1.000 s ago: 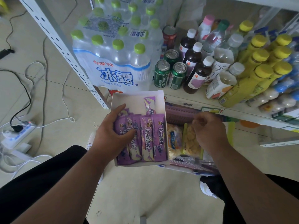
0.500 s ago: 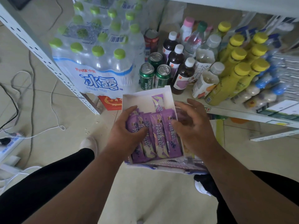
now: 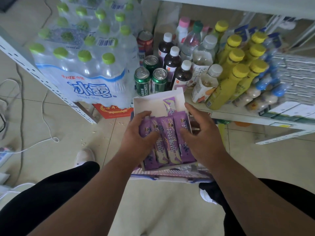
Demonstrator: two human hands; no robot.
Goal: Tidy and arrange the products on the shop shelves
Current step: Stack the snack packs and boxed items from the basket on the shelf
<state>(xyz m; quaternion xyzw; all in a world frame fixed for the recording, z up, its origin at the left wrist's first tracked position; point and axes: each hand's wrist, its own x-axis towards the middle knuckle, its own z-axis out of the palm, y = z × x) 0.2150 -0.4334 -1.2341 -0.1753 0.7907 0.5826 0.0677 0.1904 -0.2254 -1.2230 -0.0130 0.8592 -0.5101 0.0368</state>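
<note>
While the left hand (image 3: 136,133) grips the purple packets (image 3: 168,140) in the white box (image 3: 156,101) | right hand (image 3: 202,133) has come across, fingers spread over them | box below shelf (image 3: 238,116), packets being squared.

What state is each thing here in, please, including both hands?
White box: open, held over the floor.
Purple packets: lying side by side inside the box.
Left hand: grips the box, thumb on packets.
Right hand: fingers spread over the box's right side.
Green cans: upright, unopened.
</note>
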